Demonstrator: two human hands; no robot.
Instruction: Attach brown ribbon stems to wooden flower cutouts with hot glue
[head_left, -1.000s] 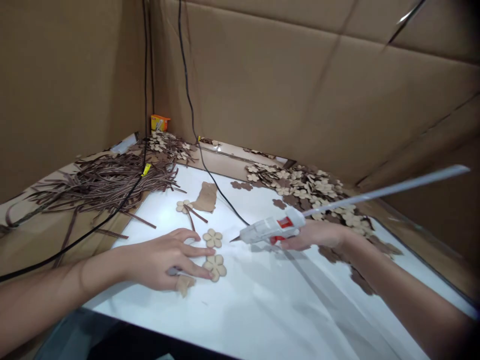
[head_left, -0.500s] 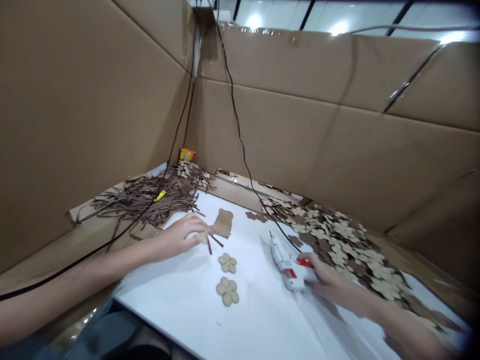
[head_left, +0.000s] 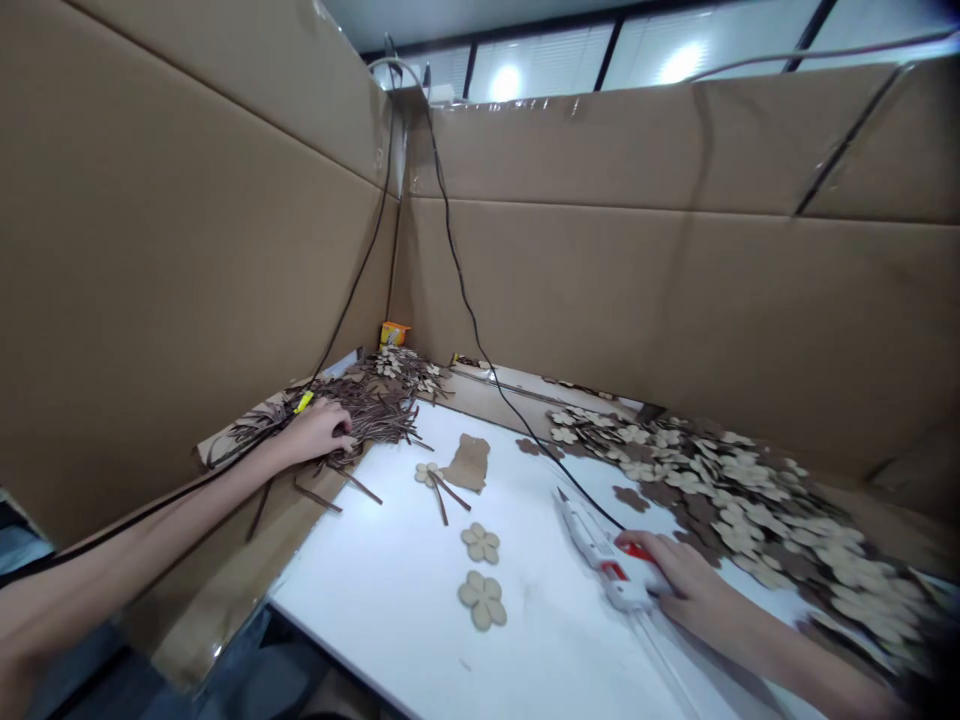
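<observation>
My left hand [head_left: 321, 432] rests at the pile of thin brown strips [head_left: 375, 408] on the left, its fingers curled; whether a strip is between them is too small to tell. In my right hand [head_left: 664, 570] is a white and red glue gun [head_left: 600, 550], its nozzle pointing up and left over the white board. A small beige flower [head_left: 426, 473] with two brown strips lies beside a torn brown piece [head_left: 469, 462]. Two beige flowers, one [head_left: 480, 543] above another [head_left: 482, 600], lie nearer the middle of the board.
Many beige and brown flower pieces [head_left: 697, 480] are heaped along the right and back. A black cable [head_left: 480, 345] hangs down across the board, and another crosses over my left arm. Cardboard walls [head_left: 562, 290] enclose the back and left. An orange-yellow box [head_left: 394, 334] stands in the corner.
My left hand has left the small flower with strips and moved left to the strip pile. My right hand still holds the glue gun. The whole view has shifted slightly.
</observation>
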